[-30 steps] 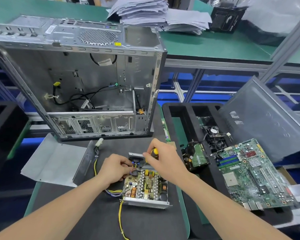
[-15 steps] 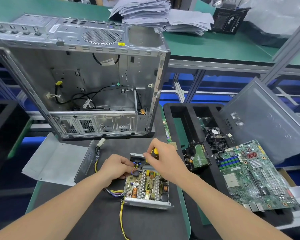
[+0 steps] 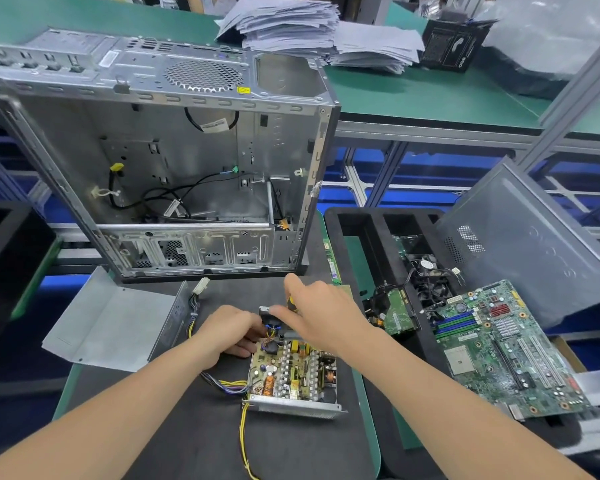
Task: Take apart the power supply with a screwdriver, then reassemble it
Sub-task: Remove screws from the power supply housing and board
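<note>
Right hand (image 3: 323, 317) grips screwdriver (image 3: 290, 301) at far end of power supply (image 3: 293, 375).

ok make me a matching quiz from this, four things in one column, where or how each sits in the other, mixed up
1 power supply
2 motherboard
3 computer case
4 paper stack

a on the green bench at the back
b on the black tray, right side
c front centre, circuit board exposed
d upright, side open, wires inside

Pairs: 1-c, 2-b, 3-d, 4-a
</note>
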Available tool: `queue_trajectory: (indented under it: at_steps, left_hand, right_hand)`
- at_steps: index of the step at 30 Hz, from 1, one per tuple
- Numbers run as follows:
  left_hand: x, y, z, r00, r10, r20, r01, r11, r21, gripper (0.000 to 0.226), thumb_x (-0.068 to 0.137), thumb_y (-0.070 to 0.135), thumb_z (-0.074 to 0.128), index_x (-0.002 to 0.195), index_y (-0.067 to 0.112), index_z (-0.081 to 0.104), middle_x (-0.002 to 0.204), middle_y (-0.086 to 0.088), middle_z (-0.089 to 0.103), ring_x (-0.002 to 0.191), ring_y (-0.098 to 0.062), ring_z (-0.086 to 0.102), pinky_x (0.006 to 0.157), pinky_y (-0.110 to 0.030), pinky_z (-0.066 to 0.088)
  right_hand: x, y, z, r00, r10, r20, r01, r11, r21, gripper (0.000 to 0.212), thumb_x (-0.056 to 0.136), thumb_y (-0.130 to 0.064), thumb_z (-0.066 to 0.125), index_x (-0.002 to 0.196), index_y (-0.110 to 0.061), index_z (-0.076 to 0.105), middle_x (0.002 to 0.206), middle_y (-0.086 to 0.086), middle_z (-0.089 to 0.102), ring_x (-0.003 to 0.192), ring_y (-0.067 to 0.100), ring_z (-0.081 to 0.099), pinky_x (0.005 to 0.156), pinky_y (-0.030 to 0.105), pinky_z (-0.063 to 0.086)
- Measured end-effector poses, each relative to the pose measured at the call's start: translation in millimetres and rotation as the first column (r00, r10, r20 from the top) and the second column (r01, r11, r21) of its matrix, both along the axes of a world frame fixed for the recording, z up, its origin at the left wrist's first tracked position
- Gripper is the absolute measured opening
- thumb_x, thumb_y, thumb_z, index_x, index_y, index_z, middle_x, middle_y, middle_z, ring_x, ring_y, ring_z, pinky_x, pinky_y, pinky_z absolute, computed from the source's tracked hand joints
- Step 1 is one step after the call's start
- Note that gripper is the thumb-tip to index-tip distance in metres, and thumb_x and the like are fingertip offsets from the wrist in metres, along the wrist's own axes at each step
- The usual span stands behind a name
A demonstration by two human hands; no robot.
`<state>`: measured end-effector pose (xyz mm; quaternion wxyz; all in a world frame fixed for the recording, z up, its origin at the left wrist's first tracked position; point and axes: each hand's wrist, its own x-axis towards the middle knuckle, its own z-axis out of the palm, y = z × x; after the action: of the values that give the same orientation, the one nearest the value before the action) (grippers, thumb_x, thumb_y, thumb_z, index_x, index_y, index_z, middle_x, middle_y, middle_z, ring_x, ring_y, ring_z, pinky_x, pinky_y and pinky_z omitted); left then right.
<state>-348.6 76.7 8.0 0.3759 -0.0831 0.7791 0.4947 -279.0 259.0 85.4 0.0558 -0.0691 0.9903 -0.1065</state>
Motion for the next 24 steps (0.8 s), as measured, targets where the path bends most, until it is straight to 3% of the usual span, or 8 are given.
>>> queue_trajectory:
  at_steps: [4,6,8,11,15,17,20,24]
  left_hand:
    - [4.0,-0.7,8.3,0.94,-0.054,-0.337,0.027,0.996,-0.084,0.005,0.081,0.015,0.07,0.084,0.016,0.074,0.08,-0.003,0.076,0.068,-0.018,0.073,0.073,-0.037,0.06]
    - [6.0,-1.3,12.2,0.865,-0.126,-0.485,0.121,0.992,-0.043,0.022,0.082,0.006,0.068,0.092,0.025,0.067,0.09,0.003,0.073,0.078,-0.016,0.069,0.077,-0.035,0.053]
    - [5.2,-2.7,15.7,0.81,-0.194,-0.554,0.252,0.967,0.029,0.035,0.081,-0.002,0.067,0.099,0.029,0.068,0.101,0.007,0.072,0.088,-0.016,0.068,0.084,-0.032,0.053]
    - [2.8,-3.1,19.4,0.785,-0.298,-0.544,0.382,0.923,0.046,0.042,0.082,-0.002,0.068,0.102,0.036,0.069,0.099,0.013,0.074,0.092,-0.01,0.069,0.087,-0.029,0.053]
    - [3.8,-1.7,15.8,0.722,-0.486,-0.492,0.496,0.86,-0.123,0.04,0.08,0.018,0.074,0.104,0.048,0.061,0.08,0.02,0.068,0.067,-0.01,0.057,0.066,-0.029,0.044]
    - [7.7,1.5,12.0,0.745,-0.464,-0.479,0.464,0.877,-0.128,0.035,0.082,0.022,0.076,0.106,0.044,0.061,0.09,0.013,0.072,0.077,-0.013,0.064,0.073,-0.032,0.05]
    - [13.4,8.9,9.0,0.801,-0.378,-0.463,0.363,0.923,-0.125,0.033,0.081,0.018,0.077,0.098,0.043,0.062,0.085,0.012,0.073,0.073,0.0,0.064,0.059,-0.012,0.044]
    - [20.7,19.6,6.9,0.879,-0.243,-0.41,0.214,0.97,-0.115,0.033,0.073,0.021,0.085,0.095,0.036,0.066,0.077,0.015,0.071,0.07,0.005,0.063,0.052,-0.011,0.04]
  right_hand:
    - [-5.3,8.4,13.7,0.983,0.144,0.113,-0.131,0.985,-0.116,0.01,0.104,-0.029,0.058,0.106,-0.023,0.05,0.1,-0.001,0.062,0.094,0.028,0.06,0.075,0.043,0.051]
    - [-4.6,8.3,15.6,0.976,0.2,0.083,-0.196,0.979,-0.058,0.013,0.101,-0.028,0.059,0.109,-0.025,0.049,0.103,-0.005,0.06,0.096,0.025,0.059,0.07,0.04,0.048]
    - [-2.9,4.8,12.8,0.979,0.202,0.002,-0.202,0.979,0.023,0.022,0.103,-0.042,0.054,0.106,-0.024,0.042,0.086,-0.004,0.057,0.079,0.027,0.058,0.056,0.035,0.037]
    - [-4.2,1.4,8.2,0.987,0.151,-0.054,-0.143,0.982,0.126,0.028,0.109,-0.049,0.04,0.104,-0.021,0.041,0.072,-0.003,0.044,0.064,0.031,0.052,0.048,0.032,0.021]
    - [-9.8,0.3,8.6,0.991,0.13,0.036,-0.133,0.989,0.072,0.026,0.111,-0.044,0.043,0.104,-0.019,0.042,0.075,-0.001,0.047,0.068,0.03,0.055,0.049,0.033,0.022]
    - [-11.2,2.5,11.5,0.99,0.104,0.093,-0.106,0.994,0.013,0.027,0.108,-0.044,0.047,0.099,-0.02,0.038,0.072,-0.004,0.046,0.06,0.021,0.047,0.048,0.032,0.023]
    - [-12.7,4.2,19.3,0.971,0.081,0.226,-0.076,0.997,-0.03,0.02,0.101,-0.032,0.053,0.1,-0.02,0.038,0.074,0.001,0.05,0.058,0.019,0.048,0.049,0.032,0.03]
    - [-16.4,-5.4,20.9,0.986,-0.045,0.159,0.018,0.985,0.171,0.031,0.109,-0.04,0.042,0.093,-0.014,0.044,0.074,0.0,0.04,0.062,0.024,0.044,0.052,0.032,0.029]
